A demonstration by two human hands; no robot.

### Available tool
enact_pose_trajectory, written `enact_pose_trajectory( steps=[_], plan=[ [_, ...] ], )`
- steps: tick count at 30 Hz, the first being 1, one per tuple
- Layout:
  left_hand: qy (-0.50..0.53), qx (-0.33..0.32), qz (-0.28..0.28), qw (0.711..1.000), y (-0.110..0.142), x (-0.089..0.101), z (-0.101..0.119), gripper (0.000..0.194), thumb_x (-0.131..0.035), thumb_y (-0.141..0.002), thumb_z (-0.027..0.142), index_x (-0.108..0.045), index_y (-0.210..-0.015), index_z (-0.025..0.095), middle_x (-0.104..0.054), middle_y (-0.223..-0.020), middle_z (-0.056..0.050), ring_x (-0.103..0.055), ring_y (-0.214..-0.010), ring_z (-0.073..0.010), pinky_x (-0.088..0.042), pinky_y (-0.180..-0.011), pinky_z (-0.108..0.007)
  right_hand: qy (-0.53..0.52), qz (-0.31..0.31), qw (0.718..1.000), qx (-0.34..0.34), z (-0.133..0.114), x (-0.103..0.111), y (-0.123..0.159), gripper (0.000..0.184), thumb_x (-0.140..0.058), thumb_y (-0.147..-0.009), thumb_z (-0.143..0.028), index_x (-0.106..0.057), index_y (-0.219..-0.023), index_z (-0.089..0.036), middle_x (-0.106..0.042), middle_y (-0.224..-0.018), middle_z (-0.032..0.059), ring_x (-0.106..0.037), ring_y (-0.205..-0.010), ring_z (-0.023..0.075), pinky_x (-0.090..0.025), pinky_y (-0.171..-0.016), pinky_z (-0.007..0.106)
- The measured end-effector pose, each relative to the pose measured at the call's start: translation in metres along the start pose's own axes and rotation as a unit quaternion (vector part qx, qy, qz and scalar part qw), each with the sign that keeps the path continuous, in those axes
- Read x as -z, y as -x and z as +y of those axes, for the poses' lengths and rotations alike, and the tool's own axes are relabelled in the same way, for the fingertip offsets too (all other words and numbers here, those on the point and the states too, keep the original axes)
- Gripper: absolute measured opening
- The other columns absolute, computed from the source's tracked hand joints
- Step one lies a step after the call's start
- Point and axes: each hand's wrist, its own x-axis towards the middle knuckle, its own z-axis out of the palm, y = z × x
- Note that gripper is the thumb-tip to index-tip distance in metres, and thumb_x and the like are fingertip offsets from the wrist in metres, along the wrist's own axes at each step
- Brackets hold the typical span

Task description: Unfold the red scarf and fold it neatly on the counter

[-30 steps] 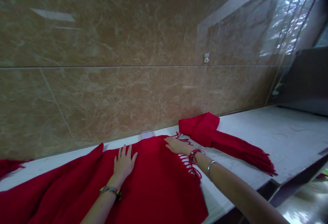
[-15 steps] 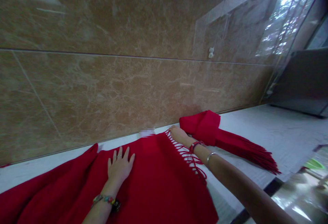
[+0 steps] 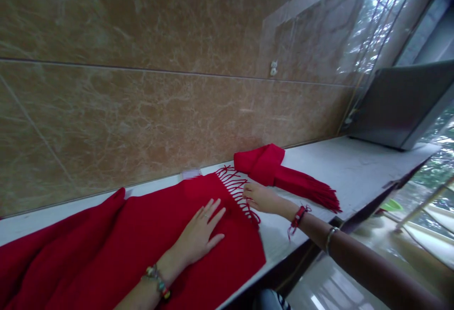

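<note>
A wide red scarf (image 3: 152,234) lies spread over the white counter, its left part bunched into folds. My left hand (image 3: 200,234) rests flat on it, palm down with fingers stretched. At the scarf's right end, strands of red fringe (image 3: 234,185) fan out over the counter. My right hand (image 3: 261,199) is at these strands, fingers curled and pressed together on part of the fringe. Just beyond it lies a second red scarf (image 3: 264,163), folded over itself, with its fringed end pointing right.
A brown marbled tile wall (image 3: 159,116) rises behind the white counter (image 3: 319,159). A grey box-shaped appliance (image 3: 400,104) stands at the counter's far right. A small pale label-like piece (image 3: 191,174) lies by the wall. The counter's front edge drops to a shiny floor (image 3: 329,281).
My right hand has moved from the fringe's far corner down along the strands toward me. The far strands lie spread out. My left hand has slid right across the scarf. The view has shifted right.
</note>
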Motion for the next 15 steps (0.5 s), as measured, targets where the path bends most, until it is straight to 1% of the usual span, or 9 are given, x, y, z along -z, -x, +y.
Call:
enact_pose_trajectory(
  steps=[1,2,3,4,6,10,13,15],
  plan=[
    [0.024,-0.052,-0.039,0.998,0.000,0.000,0.003,0.055,-0.037,-0.086,0.044,-0.024,-0.136,0.026,-0.018,-0.145,-0.005,-0.017,-0.131,-0.0222,-0.024,-0.105,-0.038,-0.029,0.002,0.999,0.026,0.000,0.003,0.002,0.015,-0.046,-0.077,-0.010,-0.057,-0.086,-0.014,-0.056,-0.091,0.0075,-0.049,-0.090,0.0170,-0.040,-0.082,0.031],
    [0.041,-0.084,-0.071,0.993,0.000,0.001,0.005,0.054,-0.036,-0.087,0.045,-0.023,-0.136,0.027,-0.020,-0.144,-0.003,-0.018,-0.131,-0.0205,-0.023,-0.106,-0.038,-0.062,-0.004,0.996,0.057,-0.001,0.005,0.004,0.015,-0.046,-0.076,-0.009,-0.057,-0.085,-0.015,-0.057,-0.089,0.0059,-0.049,-0.089,0.0156,-0.040,-0.081,0.029],
    [0.051,-0.095,-0.095,0.990,-0.001,0.002,0.006,0.053,-0.034,-0.087,0.045,-0.023,-0.136,0.028,-0.021,-0.144,-0.003,-0.019,-0.131,-0.0195,-0.021,-0.107,-0.038,-0.089,-0.016,0.992,0.088,-0.003,0.006,0.007,0.016,-0.047,-0.074,-0.008,-0.057,-0.084,-0.015,-0.057,-0.085,0.0041,-0.049,-0.086,0.0145,-0.040,-0.080,0.027],
    [0.057,-0.094,-0.109,0.988,-0.001,0.003,0.005,0.053,-0.032,-0.088,0.046,-0.022,-0.136,0.027,-0.022,-0.143,-0.003,-0.019,-0.131,-0.0191,-0.020,-0.107,-0.038,-0.102,-0.031,0.987,0.116,-0.005,0.006,0.010,0.016,-0.047,-0.073,-0.008,-0.057,-0.082,-0.016,-0.057,-0.081,0.0028,-0.049,-0.083,0.0138,-0.040,-0.079,0.026],
    [0.061,-0.084,-0.123,0.987,-0.002,0.006,0.003,0.053,-0.030,-0.088,0.047,-0.022,-0.136,0.027,-0.023,-0.143,-0.003,-0.019,-0.131,-0.0190,-0.017,-0.108,-0.039,-0.097,-0.053,0.983,0.147,-0.007,0.004,0.016,0.015,-0.048,-0.070,-0.008,-0.057,-0.077,-0.017,-0.056,-0.077,0.0020,-0.049,-0.080,0.0139,-0.040,-0.076,0.025],
    [0.066,-0.086,-0.130,0.986,-0.004,0.006,-0.002,0.052,-0.030,-0.088,0.047,-0.023,-0.136,0.027,-0.023,-0.143,-0.002,-0.018,-0.131,-0.0182,-0.016,-0.108,-0.039,-0.045,-0.071,0.985,0.152,0.001,0.003,0.023,0.017,-0.045,-0.070,-0.007,-0.059,-0.075,-0.017,-0.056,-0.077,0.0035,-0.048,-0.076,0.0145,-0.040,-0.074,0.027],
    [0.063,-0.086,-0.129,0.986,-0.004,0.003,-0.005,0.052,-0.030,-0.088,0.048,-0.025,-0.135,0.027,-0.024,-0.143,-0.002,-0.020,-0.131,-0.0178,-0.016,-0.108,-0.038,-0.015,-0.066,0.989,0.128,0.011,0.012,0.026,0.020,-0.044,-0.070,-0.006,-0.060,-0.077,-0.016,-0.056,-0.079,0.0051,-0.049,-0.077,0.0153,-0.040,-0.074,0.029],
    [0.062,-0.086,-0.126,0.986,-0.004,0.002,-0.007,0.052,-0.030,-0.088,0.048,-0.025,-0.135,0.027,-0.024,-0.143,-0.002,-0.019,-0.131,-0.0173,-0.016,-0.108,-0.037,-0.019,-0.058,0.991,0.122,0.010,0.019,0.028,0.019,-0.045,-0.069,-0.007,-0.060,-0.077,-0.016,-0.056,-0.083,0.0064,-0.049,-0.080,0.0163,-0.040,-0.076,0.030]
  ],
)
